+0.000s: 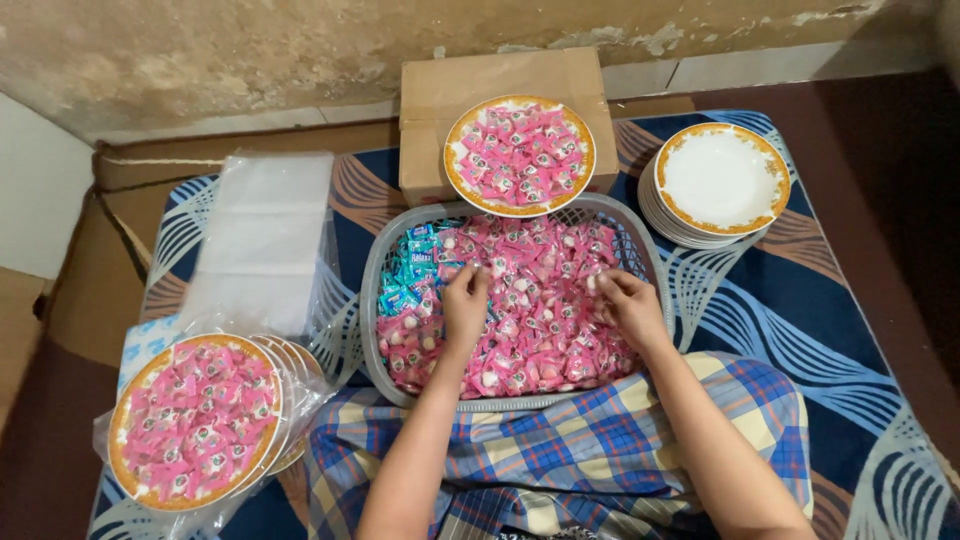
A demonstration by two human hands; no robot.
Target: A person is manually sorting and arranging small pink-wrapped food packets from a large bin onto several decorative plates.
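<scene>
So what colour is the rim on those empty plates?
Orange-gold rim on the white empty plates, seen from the head view.

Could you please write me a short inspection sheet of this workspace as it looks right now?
Surface: blue patterned mat on the floor.
Job's things: grey basket of pink-wrapped sweets, with blue-wrapped sweets in its left corner.
Grippers: left hand and right hand both rest in the pink sweets; grip unclear.
Clutter: filled plate on a cardboard box; stack of empty plates; bagged filled plate; pile of clear bags.
Cables: nothing seen.
Surroundings: stained wall; checked cloth over the person's lap.
</scene>
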